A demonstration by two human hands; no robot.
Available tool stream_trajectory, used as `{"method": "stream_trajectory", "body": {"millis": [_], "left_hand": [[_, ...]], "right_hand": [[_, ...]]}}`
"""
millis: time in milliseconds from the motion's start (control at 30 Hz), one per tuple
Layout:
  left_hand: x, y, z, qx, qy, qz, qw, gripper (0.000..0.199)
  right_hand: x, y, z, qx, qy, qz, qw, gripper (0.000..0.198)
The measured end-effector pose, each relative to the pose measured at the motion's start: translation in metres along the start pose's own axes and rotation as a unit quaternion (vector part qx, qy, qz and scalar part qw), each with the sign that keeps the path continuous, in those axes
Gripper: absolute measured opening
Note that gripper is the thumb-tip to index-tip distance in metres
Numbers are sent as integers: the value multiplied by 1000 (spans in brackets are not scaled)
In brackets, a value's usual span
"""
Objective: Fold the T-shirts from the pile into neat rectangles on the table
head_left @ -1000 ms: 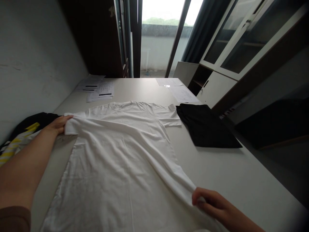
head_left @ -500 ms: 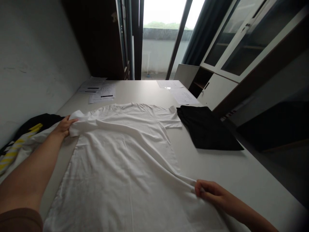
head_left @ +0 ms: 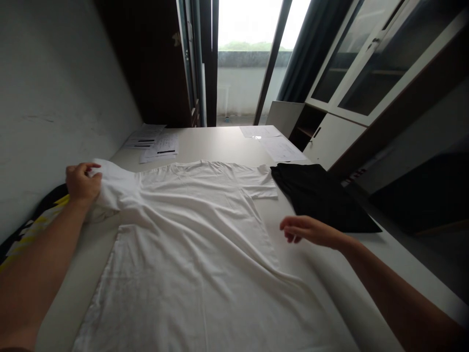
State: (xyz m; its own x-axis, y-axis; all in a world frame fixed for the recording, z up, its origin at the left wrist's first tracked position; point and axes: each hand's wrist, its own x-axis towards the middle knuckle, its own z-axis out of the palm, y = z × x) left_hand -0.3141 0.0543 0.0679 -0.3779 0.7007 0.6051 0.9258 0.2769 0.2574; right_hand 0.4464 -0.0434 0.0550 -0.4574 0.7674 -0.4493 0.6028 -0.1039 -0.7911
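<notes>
A white T-shirt lies spread on the white table, its neckline toward the far side and soft creases across the chest. My left hand is closed on its left sleeve, which is lifted off the table and pulled outward. The other sleeve lies flat, close to a folded black garment. My right hand hovers over the table just right of the shirt, apart from it. Its fingers are loosely bent and hold nothing.
Dark, yellow and white striped clothing lies against the wall at the left. Printed papers rest at the table's far left, and more sheets at its far right. A white cabinet stands beyond the right edge.
My right hand has let go of the shirt's right side and moved up and away from it. My left hand has lifted the sleeve and drawn it further left.
</notes>
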Motion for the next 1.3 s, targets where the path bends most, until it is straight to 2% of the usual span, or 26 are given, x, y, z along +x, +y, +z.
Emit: {"method": "stream_trajectory", "body": {"millis": [67,100,167,233,300,400,467,567,667,733,800,900,1000,1167,1300], "left_hand": [[1,-5,-6,33,-2,-1,999,40],[-1,-9,-7,56,-18,-18,998,40],[-8,-17,-6,107,-72,-66,989,38],[-19,-19,-2,147,-125,-89,977,36],[-31,-12,3,169,-149,-47,973,38],[-42,10,14,179,-145,101,968,38],[-44,27,26,168,-167,172,956,40],[-43,48,51,110,-262,216,934,47],[-47,67,79,83,-346,218,909,56],[-54,80,94,95,-372,184,905,66],[-61,94,103,110,-383,141,906,77],[-68,108,110,116,-400,107,903,85],[-69,116,114,108,-404,110,902,85],[-69,129,127,90,-375,103,917,84],[-65,144,137,69,-365,115,921,82]], "right_hand": [[43,4,-16,-51,120,-13,991,41],[64,5,-23,-87,187,-16,978,37],[104,4,-34,-172,301,-9,938,28],[136,-1,-41,-238,376,24,895,26],[160,-8,-47,-283,420,63,860,29],[186,-18,-55,-320,463,105,820,37],[201,-25,-61,-319,471,135,811,46],[220,-35,-69,-298,432,180,832,62],[236,-40,-69,-300,372,191,857,60],[242,-40,-68,-317,343,169,868,52],[245,-35,-70,-340,325,131,872,47],[243,-25,-80,-375,323,93,864,45],[239,-18,-96,-382,347,101,850,45],[234,-16,-113,-354,401,110,838,46],[232,-9,-122,-323,421,110,840,49]]}}
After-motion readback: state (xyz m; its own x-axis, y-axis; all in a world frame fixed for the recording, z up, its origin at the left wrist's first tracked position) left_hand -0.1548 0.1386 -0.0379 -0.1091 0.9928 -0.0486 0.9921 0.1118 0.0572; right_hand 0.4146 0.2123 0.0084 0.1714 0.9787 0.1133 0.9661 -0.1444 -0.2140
